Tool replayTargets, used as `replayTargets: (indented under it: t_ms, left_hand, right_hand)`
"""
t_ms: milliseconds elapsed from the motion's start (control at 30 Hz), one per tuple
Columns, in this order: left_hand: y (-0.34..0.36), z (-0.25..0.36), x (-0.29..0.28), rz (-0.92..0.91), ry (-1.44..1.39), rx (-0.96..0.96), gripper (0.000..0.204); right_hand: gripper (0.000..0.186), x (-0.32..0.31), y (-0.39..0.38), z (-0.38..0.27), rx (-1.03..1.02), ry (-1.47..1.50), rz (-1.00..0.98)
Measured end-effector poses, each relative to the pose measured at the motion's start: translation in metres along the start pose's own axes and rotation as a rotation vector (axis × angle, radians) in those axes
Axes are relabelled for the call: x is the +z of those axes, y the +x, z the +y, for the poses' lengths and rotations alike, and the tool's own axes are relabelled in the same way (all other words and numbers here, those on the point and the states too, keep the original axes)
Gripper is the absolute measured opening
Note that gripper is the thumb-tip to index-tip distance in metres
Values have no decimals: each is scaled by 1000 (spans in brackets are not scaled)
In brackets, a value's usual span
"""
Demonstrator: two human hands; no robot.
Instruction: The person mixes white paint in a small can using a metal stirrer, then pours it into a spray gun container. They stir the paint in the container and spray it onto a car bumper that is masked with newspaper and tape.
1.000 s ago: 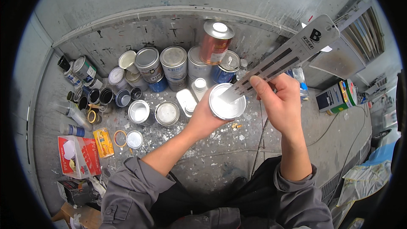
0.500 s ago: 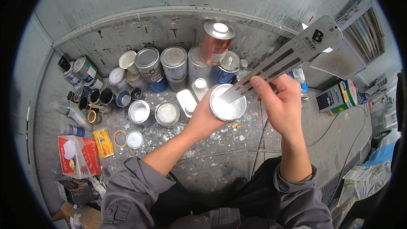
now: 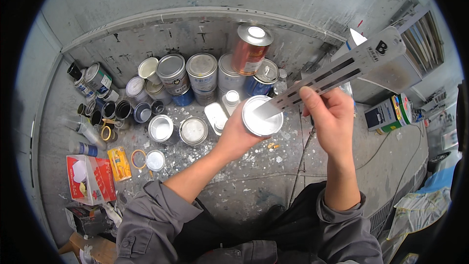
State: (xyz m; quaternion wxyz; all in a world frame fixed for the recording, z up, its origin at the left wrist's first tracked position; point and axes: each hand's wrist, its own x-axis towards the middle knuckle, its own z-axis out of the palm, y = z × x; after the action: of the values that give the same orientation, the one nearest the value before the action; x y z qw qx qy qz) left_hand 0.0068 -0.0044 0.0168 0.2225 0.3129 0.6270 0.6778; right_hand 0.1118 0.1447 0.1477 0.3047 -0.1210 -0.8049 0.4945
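One copper-coloured can [image 3: 250, 49], one metal stirring stick [image 3: 337, 76], two rings of tape [image 3: 138, 158].

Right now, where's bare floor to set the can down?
Free: speckled concrete floor between the forearms, and right of the right hand toward the green-white box. Crowded: tin cluster along the wall, clutter by the red box.

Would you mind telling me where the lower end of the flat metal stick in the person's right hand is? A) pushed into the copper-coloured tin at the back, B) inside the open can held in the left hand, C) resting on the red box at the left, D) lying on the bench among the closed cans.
B: the right hand holds the stick, whose tip dips into the open can gripped by the left hand.
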Motion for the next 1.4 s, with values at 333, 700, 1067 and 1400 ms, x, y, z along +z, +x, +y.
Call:
replayTargets:
  t_ms: [333, 700, 1067, 1400]
  left_hand:
    - [0, -2, 3, -38, -47, 69, 69]
    - [0, -3, 1, 4, 17, 58, 78]
    - [0, 1, 1, -6, -33, 20, 80]
    - [3, -1, -1, 15, -14, 14, 77]
  right_hand:
    - [12, 22, -2, 8, -81, -204, -106]
    - [18, -14, 5, 16, -321, -248, -457]
    - [15, -10, 6, 33, -5, -123, -98]
    - [14, 3, -7, 15, 53, 31, -44]
